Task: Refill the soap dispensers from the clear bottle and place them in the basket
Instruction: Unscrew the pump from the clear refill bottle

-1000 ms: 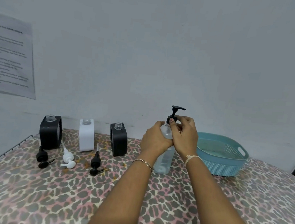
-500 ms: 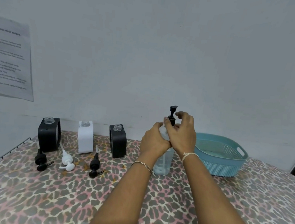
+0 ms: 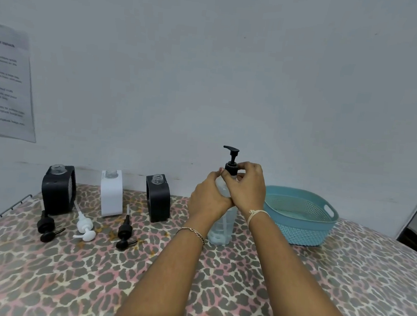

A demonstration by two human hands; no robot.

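Leopard-print tablecloth [image 3: 65, 284] carries three uncapped, seemingly unfilled dispensers [image 3: 111, 194] left of the clear bottle [image 3: 223, 226], gripped by the left hand [image 3: 207, 198] while the right hand [image 3: 247, 190] pinches its pump collar [image 3: 231, 169]; the teal basket [image 3: 304, 230] right of it holds none.

clear plastic bottle [image 3: 222, 224], woven-look basket [image 3: 302, 229]

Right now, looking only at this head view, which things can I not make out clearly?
1. The clear bottle, head view: the left hand and right hand cover its neck, so whether the pump cap is loose cannot be told.
2. The paper sheet, head view: cut by the left edge, print blurred.
3. The white dispenser, left black dispenser and right black dispenser: opaque shells hide any soap level.
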